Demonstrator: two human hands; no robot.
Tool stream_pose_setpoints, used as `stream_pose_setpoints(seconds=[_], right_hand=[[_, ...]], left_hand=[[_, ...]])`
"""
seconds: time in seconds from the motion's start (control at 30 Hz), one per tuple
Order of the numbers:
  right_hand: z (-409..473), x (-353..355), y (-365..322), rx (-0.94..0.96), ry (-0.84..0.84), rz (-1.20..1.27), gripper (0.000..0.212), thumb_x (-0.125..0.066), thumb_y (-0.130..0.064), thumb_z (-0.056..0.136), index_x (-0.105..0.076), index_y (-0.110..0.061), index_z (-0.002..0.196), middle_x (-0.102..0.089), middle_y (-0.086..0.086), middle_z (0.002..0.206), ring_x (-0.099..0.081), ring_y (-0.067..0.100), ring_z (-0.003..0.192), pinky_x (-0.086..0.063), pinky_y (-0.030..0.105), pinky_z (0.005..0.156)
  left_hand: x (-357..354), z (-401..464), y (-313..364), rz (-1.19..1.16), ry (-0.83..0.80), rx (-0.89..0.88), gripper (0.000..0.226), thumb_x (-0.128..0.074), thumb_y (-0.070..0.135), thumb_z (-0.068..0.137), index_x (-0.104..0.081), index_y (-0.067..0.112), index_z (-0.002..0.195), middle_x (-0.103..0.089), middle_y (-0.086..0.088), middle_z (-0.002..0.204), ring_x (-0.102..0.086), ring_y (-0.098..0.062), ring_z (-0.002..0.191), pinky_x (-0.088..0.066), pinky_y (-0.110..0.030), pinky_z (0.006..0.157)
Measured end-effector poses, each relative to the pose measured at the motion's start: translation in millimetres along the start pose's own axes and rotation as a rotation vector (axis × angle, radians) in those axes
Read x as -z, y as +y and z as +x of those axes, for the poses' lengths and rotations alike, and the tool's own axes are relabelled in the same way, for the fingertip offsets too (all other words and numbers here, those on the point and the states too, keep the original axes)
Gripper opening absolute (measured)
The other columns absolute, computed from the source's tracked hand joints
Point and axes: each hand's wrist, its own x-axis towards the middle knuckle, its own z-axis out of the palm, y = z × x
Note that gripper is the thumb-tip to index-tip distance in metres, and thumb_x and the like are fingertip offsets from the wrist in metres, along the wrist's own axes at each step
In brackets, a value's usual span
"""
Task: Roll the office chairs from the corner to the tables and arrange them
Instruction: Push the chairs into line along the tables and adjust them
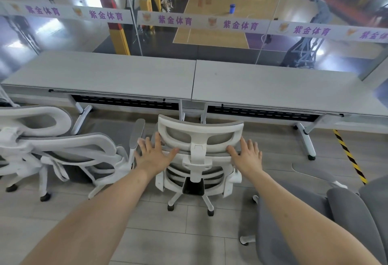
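A white-framed office chair with grey mesh (199, 138) stands with its back to me, facing the gap where the left table (105, 75) meets the right table (283, 88). My left hand (155, 151) lies flat on the left shoulder of its backrest, fingers spread. My right hand (247, 153) rests flat on the right shoulder in the same way. Neither hand wraps around the frame. The chair's seat is hidden behind its backrest. Its wheeled base (189, 203) shows on the floor below.
A second white chair (63, 149) stands close on the left, its armrest (136, 132) near my left hand. A grey chair (336, 212) fills the lower right. Yellow-black floor tape (348, 155) runs at right. A glass wall (189, 23) rises behind the tables.
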Motion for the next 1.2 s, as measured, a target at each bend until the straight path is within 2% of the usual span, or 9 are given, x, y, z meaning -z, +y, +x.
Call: stream_pose_setpoints(seconds=[0.17, 0.3, 0.37, 0.47, 0.63, 0.83, 1.0, 1.13, 1.2], right_hand=[[-38, 6, 7, 0.091, -0.042, -0.067, 0.064, -0.038, -0.051, 0.103, -0.027, -0.025, 0.16, -0.009, 0.014, 0.172, 0.003, 0.034, 0.159, -0.01, 0.056, 0.126], [-72, 13, 19, 0.159, -0.126, -0.092, 0.05, -0.044, -0.053, 0.095, -0.05, -0.024, 0.136, -0.044, 0.006, 0.149, -0.036, 0.032, 0.144, -0.041, 0.053, 0.111], [-100, 20, 21, 0.158, -0.133, -0.076, 0.046, -0.047, -0.05, 0.098, -0.055, -0.025, 0.136, -0.054, 0.001, 0.142, -0.049, 0.029, 0.134, -0.048, 0.046, 0.101], [-148, 29, 27, 0.145, -0.115, -0.053, 0.046, -0.048, -0.047, 0.102, -0.055, -0.027, 0.144, -0.057, 0.001, 0.144, -0.057, 0.027, 0.127, -0.046, 0.036, 0.088], [-250, 33, 60, 0.086, -0.07, 0.004, 0.044, -0.052, -0.047, 0.101, -0.057, -0.029, 0.141, -0.063, 0.0, 0.139, -0.059, 0.025, 0.124, -0.051, 0.041, 0.098], [-390, 19, 121, -0.008, 0.008, -0.049, 0.038, -0.052, -0.046, 0.103, -0.058, -0.026, 0.136, -0.061, 0.002, 0.136, -0.056, 0.026, 0.125, -0.049, 0.041, 0.097], [-496, 20, 188, -0.118, 0.132, 0.028, 0.038, -0.058, -0.041, 0.101, -0.062, -0.024, 0.135, -0.061, 0.0, 0.137, -0.058, 0.025, 0.126, -0.048, 0.04, 0.099], [-562, 35, 246, -0.21, 0.273, 0.07, 0.031, -0.058, -0.041, 0.1, -0.062, -0.032, 0.129, -0.06, -0.009, 0.134, -0.062, 0.021, 0.116, -0.054, 0.041, 0.085], [-587, 48, 276, -0.227, 0.36, 0.084, 0.032, -0.057, -0.038, 0.102, -0.063, -0.029, 0.132, -0.06, -0.009, 0.134, -0.057, 0.019, 0.119, -0.053, 0.04, 0.086]], left_hand=[[-8, -47, 13, 0.037, -0.039, -0.085, 0.097, -0.027, 0.087, 0.089, 0.015, 0.039, 0.163, 0.019, -0.013, 0.171, 0.02, -0.038, 0.156, -0.002, -0.063, 0.125], [-24, -89, 17, 0.087, -0.074, -0.138, 0.092, -0.031, 0.083, 0.091, 0.001, 0.038, 0.165, 0.008, -0.007, 0.173, 0.012, -0.038, 0.158, -0.011, -0.064, 0.124], [-33, -113, 18, 0.133, -0.081, -0.166, 0.087, -0.036, 0.076, 0.095, -0.008, 0.033, 0.165, 0.001, -0.006, 0.173, 0.004, -0.036, 0.158, -0.017, -0.062, 0.124], [-43, -154, 18, 0.108, -0.048, -0.21, 0.071, -0.039, 0.063, 0.1, -0.027, 0.028, 0.16, -0.024, -0.008, 0.167, -0.021, -0.034, 0.153, -0.035, -0.057, 0.115], [-67, -243, 21, 0.057, 0.016, -0.319, 0.052, -0.038, 0.051, 0.105, -0.044, 0.023, 0.149, -0.047, -0.009, 0.149, -0.048, -0.031, 0.134, -0.047, -0.049, 0.102], [-116, -350, 29, 0.083, 0.043, -0.517, 0.047, -0.039, 0.048, 0.105, -0.05, 0.024, 0.144, -0.051, -0.002, 0.141, -0.053, -0.026, 0.126, -0.049, -0.045, 0.094], [-158, -432, 62, 0.092, 0.033, -0.661, 0.047, -0.042, 0.047, 0.105, -0.048, 0.024, 0.146, -0.051, -0.001, 0.144, -0.054, -0.024, 0.127, -0.049, -0.044, 0.097], [-188, -495, 101, 0.1, 0.016, -0.742, 0.048, -0.042, 0.047, 0.107, -0.045, 0.025, 0.15, -0.049, 0.0, 0.146, -0.051, -0.024, 0.13, -0.047, -0.041, 0.096], [-203, -523, 127, 0.095, 0.018, -0.768, 0.048, -0.041, 0.047, 0.107, -0.046, 0.026, 0.15, -0.049, 0.002, 0.147, -0.051, -0.023, 0.131, -0.046, -0.04, 0.097]])
